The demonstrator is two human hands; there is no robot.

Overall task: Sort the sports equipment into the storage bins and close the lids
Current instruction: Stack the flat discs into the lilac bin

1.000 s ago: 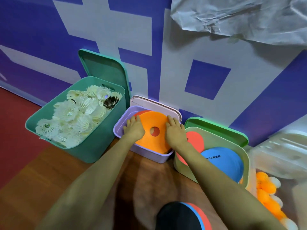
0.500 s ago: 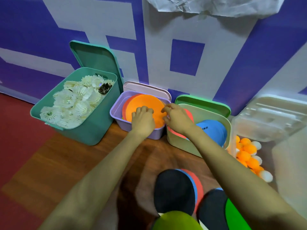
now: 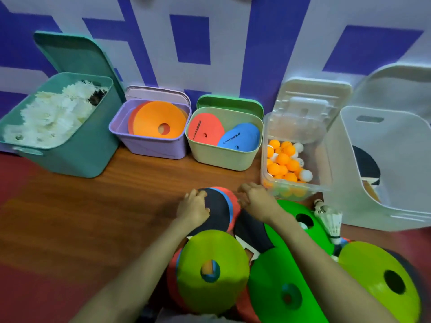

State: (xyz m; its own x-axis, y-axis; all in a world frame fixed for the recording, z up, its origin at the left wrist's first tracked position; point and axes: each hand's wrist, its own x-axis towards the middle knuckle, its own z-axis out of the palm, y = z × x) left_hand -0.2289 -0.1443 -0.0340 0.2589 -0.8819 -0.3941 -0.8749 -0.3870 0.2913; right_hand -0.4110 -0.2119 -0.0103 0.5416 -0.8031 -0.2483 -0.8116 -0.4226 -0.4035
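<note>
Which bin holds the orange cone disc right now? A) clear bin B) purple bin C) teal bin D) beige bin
B: the orange cone disc leans inside the purple bin, between the teal bin of white shuttlecocks and the beige bin.

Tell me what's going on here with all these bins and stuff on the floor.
A person is sorting sports gear into open bins along the wall. Both hands, left hand and right hand, rest on a stack of dark paddles on the floor, among green discs. The teal bin holds shuttlecocks, the purple bin orange discs, the clear box ping-pong balls. Every visible lid is open.
</note>
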